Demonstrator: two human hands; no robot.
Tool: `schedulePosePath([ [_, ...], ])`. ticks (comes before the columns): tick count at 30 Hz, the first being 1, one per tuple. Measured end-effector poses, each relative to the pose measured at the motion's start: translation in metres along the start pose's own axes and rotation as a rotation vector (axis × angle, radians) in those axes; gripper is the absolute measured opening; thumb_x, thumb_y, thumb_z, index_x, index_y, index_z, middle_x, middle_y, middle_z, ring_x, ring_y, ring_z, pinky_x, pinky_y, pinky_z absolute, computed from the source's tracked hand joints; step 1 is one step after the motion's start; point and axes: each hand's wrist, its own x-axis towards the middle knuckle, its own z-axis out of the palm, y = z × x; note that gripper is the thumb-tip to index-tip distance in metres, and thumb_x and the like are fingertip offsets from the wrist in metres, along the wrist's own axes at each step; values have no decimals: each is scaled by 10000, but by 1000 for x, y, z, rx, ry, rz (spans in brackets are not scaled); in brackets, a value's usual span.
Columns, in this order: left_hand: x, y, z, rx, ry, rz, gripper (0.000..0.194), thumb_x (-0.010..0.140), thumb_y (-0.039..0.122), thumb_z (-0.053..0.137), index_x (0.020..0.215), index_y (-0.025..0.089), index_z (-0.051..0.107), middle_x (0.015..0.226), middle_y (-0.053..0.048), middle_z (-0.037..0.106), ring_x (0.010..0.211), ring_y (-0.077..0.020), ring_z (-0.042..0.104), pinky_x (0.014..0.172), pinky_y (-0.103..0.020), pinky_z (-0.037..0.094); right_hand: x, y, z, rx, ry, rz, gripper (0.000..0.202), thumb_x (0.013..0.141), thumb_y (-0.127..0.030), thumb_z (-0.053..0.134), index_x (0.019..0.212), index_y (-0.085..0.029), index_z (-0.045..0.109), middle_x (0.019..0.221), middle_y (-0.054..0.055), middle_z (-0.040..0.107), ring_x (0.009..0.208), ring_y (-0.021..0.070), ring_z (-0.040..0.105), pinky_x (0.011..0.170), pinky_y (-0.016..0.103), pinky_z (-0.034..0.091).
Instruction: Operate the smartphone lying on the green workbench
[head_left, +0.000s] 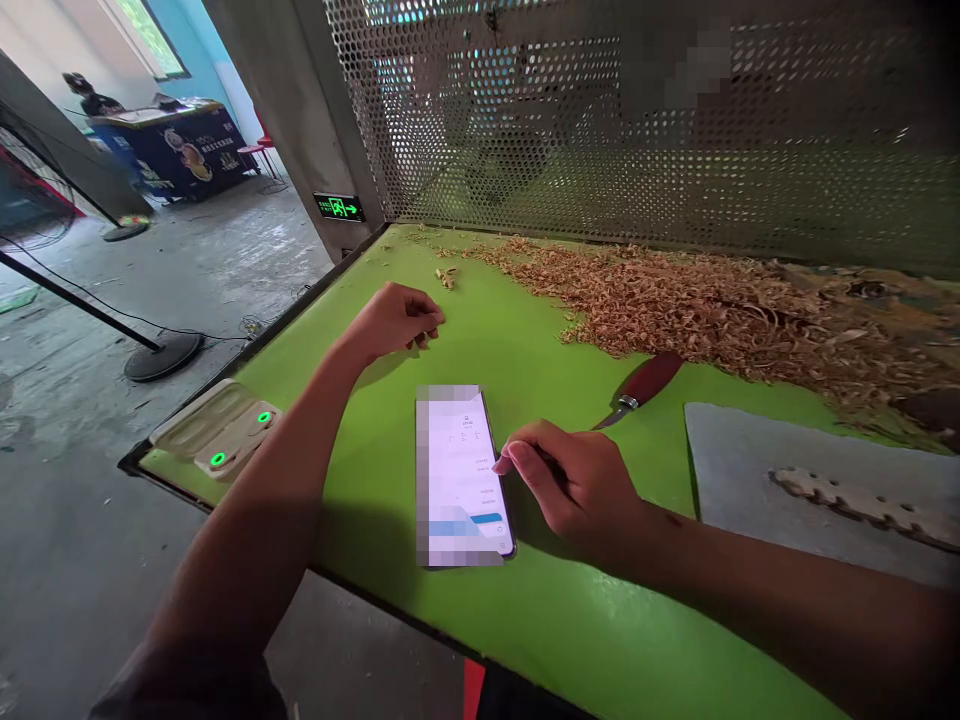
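A smartphone (461, 470) lies face up on the green table with its bright screen lit and partly blurred out. My right hand (574, 475) is beside its right edge, fingers curled in, the index fingertip at the screen's edge; nothing shows in its grasp. Farther up the table, my left hand (397, 320) rests loosely closed near a small wood chip (446, 278), with nothing visible in it. Behind my right hand lies a knife (651, 380) with a red-brown handle, its blade pointing toward that hand.
Curled wood shavings (660, 300) are heaped along a perforated metal screen (487, 120). On the right, a grey mat (724, 460) bears a scalloped wooden piece (862, 505) with holes. An open earbud case (217, 425) with green lights sits by the left table edge. A person (97, 103) is at a distant counter.
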Motion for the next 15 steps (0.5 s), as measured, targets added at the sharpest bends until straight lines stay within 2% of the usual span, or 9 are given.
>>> schedulePosePath([
  [3, 0, -1, 0, 3, -9, 8, 254, 823, 382, 817, 808, 138, 748, 750, -108, 766, 557, -139, 664, 494, -231, 473, 1, 0, 0, -37, 8, 11, 324, 1059, -316, 468, 862, -171, 679, 609, -29, 634, 446, 67, 432, 489, 226, 288],
  [5, 0, 0, 0, 5, -10, 10, 252, 825, 379, 811, 809, 136, 748, 749, -110, 765, 558, -139, 665, 486, -224, 469, 1, 1, 1, -44, -33, 2, 317, 1061, -307, 463, 875, -169, 679, 612, -27, 636, 450, 69, 441, 492, 227, 285],
  [8, 0, 2, 1, 6, -8, 3, 252, 821, 379, 810, 802, 136, 747, 737, -108, 762, 556, -140, 662, 480, -221, 466, 1, 1, 0, 4, -173, -116, 286, 1062, -285, 465, 924, -164, 684, 670, -9, 681, 497, 77, 515, 528, 223, 326],
  [10, -1, 3, 1, 7, -4, -8, 257, 809, 386, 820, 795, 140, 747, 734, -105, 761, 559, -142, 661, 480, -220, 465, 1, 2, 0, 38, -214, -194, 281, 1063, -282, 462, 948, -161, 688, 719, 7, 711, 532, 84, 553, 561, 226, 359],
  [12, -1, 4, 1, 5, -6, -16, 259, 800, 388, 828, 796, 142, 749, 732, -104, 760, 563, -143, 662, 482, -220, 464, 1, 2, 0, 42, -180, -190, 290, 1066, -282, 456, 951, -157, 691, 726, 11, 715, 537, 85, 558, 568, 227, 368],
  [15, -1, 4, 2, -2, -13, -10, 245, 803, 377, 825, 801, 144, 751, 731, -102, 757, 561, -143, 661, 484, -224, 463, 1, 1, 0, 20, -106, -102, 310, 1069, -291, 451, 932, -158, 695, 671, -2, 684, 507, 82, 530, 540, 221, 350],
])
